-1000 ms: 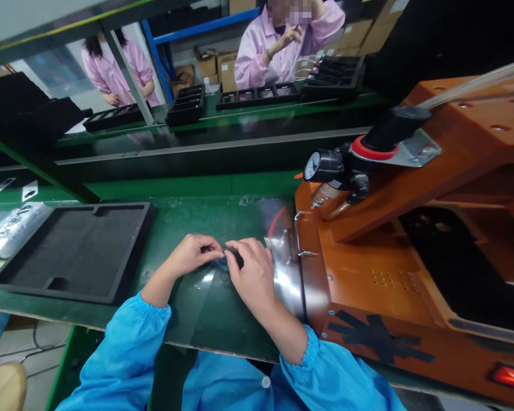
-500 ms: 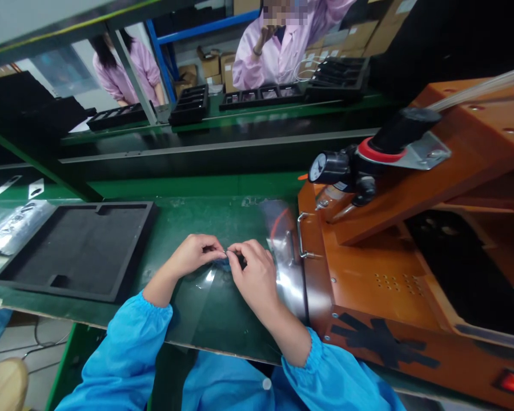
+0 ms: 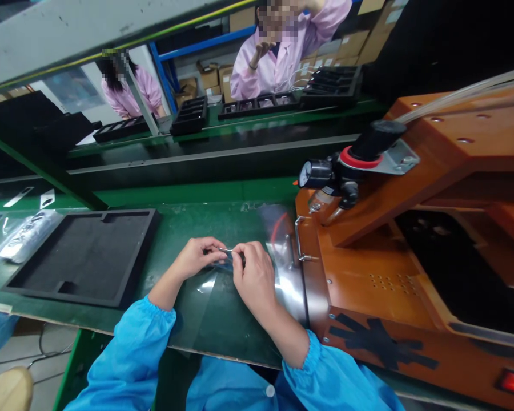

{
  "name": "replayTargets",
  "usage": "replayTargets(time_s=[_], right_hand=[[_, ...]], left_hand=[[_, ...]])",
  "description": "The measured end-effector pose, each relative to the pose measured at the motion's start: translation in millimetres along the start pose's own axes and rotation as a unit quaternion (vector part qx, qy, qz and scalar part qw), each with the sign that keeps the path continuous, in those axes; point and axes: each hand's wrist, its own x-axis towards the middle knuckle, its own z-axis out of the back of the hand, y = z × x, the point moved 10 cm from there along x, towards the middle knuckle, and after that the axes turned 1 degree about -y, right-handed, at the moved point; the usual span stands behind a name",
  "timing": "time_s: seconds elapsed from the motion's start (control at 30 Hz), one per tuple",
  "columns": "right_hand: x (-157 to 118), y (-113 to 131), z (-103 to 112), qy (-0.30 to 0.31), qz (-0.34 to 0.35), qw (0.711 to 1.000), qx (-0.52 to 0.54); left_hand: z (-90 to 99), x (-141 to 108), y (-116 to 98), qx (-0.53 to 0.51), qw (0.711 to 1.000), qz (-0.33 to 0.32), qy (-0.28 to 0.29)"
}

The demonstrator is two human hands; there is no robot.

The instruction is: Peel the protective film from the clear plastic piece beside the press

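Above the green bench top, my left hand [image 3: 200,256] and my right hand [image 3: 254,276] are close together, both closed in a pinch. Between their fingertips runs a small thin piece with a shiny edge [image 3: 224,249]. Its kind is too small to make out, and the fingers cover most of it. Just under the hands something dark bluish shows, perhaps a reflection in the glossy surface. A clear sheet lies on the bench near my right hand.
A shallow black foam tray [image 3: 89,251] lies to the left, beside a clear-wrapped stack [image 3: 28,234]. An orange machine [image 3: 355,274] with a pressure gauge [image 3: 310,173] and metal handle [image 3: 298,238] fills the right. Black trays [image 3: 189,115] and two people in pink stand across the bench.
My hands have drawn slightly apart, so more of the thin shiny edge shows between them. The whole view has shifted a little.
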Motion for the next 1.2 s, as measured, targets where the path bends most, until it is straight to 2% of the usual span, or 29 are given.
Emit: replayTargets(time_s=[0.13, 0.37, 0.63, 0.8, 0.97, 1.1, 1.2], right_hand=[[-0.8, 0.5, 1.1, 0.004, 0.008, 1.0, 0.014], [-1.8, 3.6, -1.0, 0.014, 0.02, 1.0, -0.012], [-1.6, 7.2, 0.2, 0.017, 0.025, 1.0, -0.002], [-1.4, 6.3, 0.2, 0.018, 0.017, 1.0, -0.003], [0.6, 8.5, 2.5, 0.002, 0.029, 0.999, -0.027], [-4.0, 20.8, 6.3, -0.016, 0.091, 0.995, -0.045], [-7.2, 25.9, 4.3, -0.039, 0.144, 0.987, -0.06]], left_hand=[[3.0, -0.2, -6.7, 0.014, 1.0, -0.022, -0.018], [1.7, -2.5, -16.9, 0.075, 0.996, -0.047, -0.015], [2.1, -3.1, -16.3, 0.098, 0.994, -0.047, -0.016], [-0.6, -3.5, -16.9, 0.068, 0.997, -0.048, -0.001], [-6.0, -4.9, -18.4, -0.007, 0.998, -0.046, 0.045], [-6.4, -8.8, -6.7, -0.104, 0.994, 0.008, 0.01], [-5.4, -4.8, 3.0, -0.126, 0.992, 0.019, -0.026]])
